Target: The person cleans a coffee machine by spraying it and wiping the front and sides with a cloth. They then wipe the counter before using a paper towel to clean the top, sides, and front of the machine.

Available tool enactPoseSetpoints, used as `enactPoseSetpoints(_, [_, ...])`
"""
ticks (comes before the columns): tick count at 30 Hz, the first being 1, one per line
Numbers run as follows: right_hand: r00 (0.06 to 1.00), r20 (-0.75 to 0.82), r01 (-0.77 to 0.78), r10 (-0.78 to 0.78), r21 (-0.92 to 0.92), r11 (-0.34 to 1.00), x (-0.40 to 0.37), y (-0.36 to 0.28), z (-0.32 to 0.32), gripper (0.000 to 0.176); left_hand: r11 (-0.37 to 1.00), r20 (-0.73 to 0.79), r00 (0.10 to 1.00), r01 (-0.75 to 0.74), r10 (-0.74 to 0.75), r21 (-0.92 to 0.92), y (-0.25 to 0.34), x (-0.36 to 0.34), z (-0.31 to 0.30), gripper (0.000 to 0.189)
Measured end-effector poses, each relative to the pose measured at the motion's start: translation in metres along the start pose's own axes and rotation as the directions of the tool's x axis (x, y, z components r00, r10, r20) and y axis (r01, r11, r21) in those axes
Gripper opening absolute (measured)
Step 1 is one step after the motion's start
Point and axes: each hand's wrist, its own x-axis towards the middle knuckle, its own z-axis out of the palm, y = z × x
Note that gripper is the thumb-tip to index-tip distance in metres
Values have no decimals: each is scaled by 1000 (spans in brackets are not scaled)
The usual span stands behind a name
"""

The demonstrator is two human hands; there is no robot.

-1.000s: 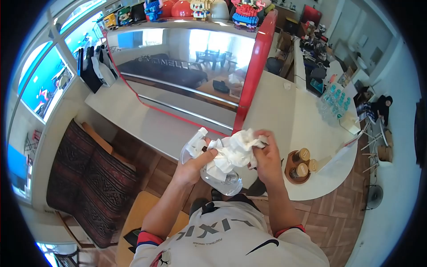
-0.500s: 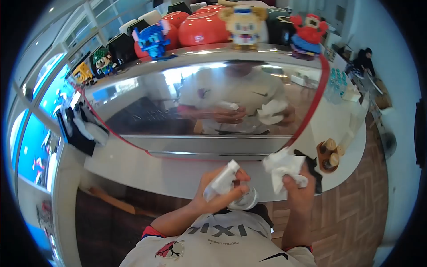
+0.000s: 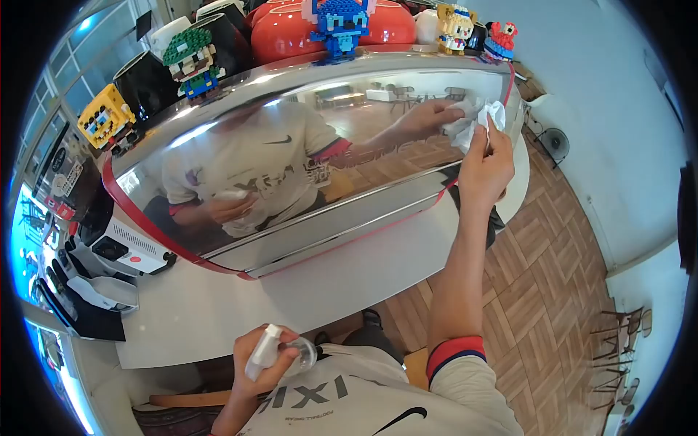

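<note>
My left hand [image 3: 247,367] is closed round a clear spray bottle [image 3: 302,356] with a white spray head, low in front of my shirt. My right hand [image 3: 488,171] reaches forward with a crumpled white tissue [image 3: 496,115] pinched in its fingers. That tissue is against the right end of the shiny metal back panel [image 3: 291,152] of a red-edged machine. The panel mirrors my shirt, both hands and the tissue.
Along the machine's top stand block figures, including a blue one [image 3: 340,25] and a green-capped one [image 3: 193,62], before red cups [image 3: 392,27]. A white counter [image 3: 342,254] supports the machine. A grey-white device [image 3: 134,243] stands left; a fan [image 3: 554,145] is beyond.
My right hand has moved forward and up, bringing the tissue to the panel's right end. The left hand with the spray bottle is lower and further left in view. The camera view has turned.
</note>
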Motion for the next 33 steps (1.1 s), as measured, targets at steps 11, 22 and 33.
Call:
enactPoseSetpoints(11, [727,39,604,-686,440,665,-114,-112,39,40,999,-39,999,23,-22,23,6,-8,2,19])
enactPoseSetpoints(22, [980,137,-17,-142,774,633,-61,-62,65,42,997,-188,981,58,-46,59,10,-5,50,22])
enactPoseSetpoints(33, [971,-112,229,-210,196,953,8,15,26,42,890,-288,896,-206,339,406,40,40,63,17])
